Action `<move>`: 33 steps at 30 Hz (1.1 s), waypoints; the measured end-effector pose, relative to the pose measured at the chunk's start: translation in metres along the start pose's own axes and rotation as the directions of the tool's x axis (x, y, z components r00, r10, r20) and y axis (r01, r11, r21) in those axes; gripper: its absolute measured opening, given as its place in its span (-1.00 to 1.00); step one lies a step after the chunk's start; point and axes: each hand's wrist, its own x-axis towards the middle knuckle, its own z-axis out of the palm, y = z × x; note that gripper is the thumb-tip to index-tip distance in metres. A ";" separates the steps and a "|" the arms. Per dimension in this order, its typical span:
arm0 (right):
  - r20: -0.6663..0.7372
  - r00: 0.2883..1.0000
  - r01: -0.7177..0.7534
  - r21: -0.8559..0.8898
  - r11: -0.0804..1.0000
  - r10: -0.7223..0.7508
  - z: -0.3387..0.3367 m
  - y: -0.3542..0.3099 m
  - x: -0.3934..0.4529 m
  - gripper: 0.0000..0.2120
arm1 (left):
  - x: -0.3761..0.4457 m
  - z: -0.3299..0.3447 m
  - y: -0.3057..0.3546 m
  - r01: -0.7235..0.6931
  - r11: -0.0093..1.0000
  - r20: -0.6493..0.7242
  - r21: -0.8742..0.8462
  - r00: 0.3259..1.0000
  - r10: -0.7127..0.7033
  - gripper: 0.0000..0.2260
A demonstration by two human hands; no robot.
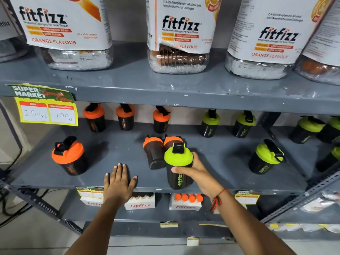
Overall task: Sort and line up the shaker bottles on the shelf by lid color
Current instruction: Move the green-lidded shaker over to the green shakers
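Shaker bottles stand scattered over the grey middle shelf (128,150), black-bodied with either orange or green lids. Along the back, three orange-lidded bottles (94,117) stand spaced apart on the left, and two green-lidded ones (209,123) stand to the right of them; more green lids crowd the far right edge. Nearer the front, one orange-lidded bottle (69,156) stands alone at the left and a green-lidded bottle (266,157) stands at the right.

In the middle, two orange-lidded bottles (153,152) sit close together, touching or nearly so, directly behind the bottle in hand. That bottle (178,166), green-lidded with a black flip cap and green lettering down its black side, is upright near the shelf's front edge. The right hand (195,172) wraps it just below the lid, thumb across the front and fingers curled behind. A red thread bracelet (218,198) circles that wrist.

The left hand (118,183) lies flat on the front of the shelf, fingers spread, holding nothing.

Above, large clear jars (178,34) with white orange-flavour labels fill the upper shelf. A yellow price tag (46,107) hangs from its front lip at the left. Below, white boxes (185,202) of small orange-capped items sit on the lower shelf.
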 end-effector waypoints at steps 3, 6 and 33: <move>0.033 0.996 -0.090 0.090 0.992 0.087 -0.002 -0.020 -0.017 -0.54 | 0.000 -0.001 -0.001 0.001 1.000 0.004 -0.012 1.000 -0.001 -0.34; 0.077 0.988 -0.143 0.116 0.983 0.135 -0.010 -0.034 -0.040 -0.69 | 0.000 -0.002 0.001 0.003 1.000 0.004 -0.012 1.000 -0.003 -0.35; -0.435 0.896 0.102 0.005 0.995 -0.089 -0.140 0.020 -0.002 -0.12 | 0.014 -0.003 -0.005 -0.032 0.999 0.000 -0.001 0.999 0.032 -0.28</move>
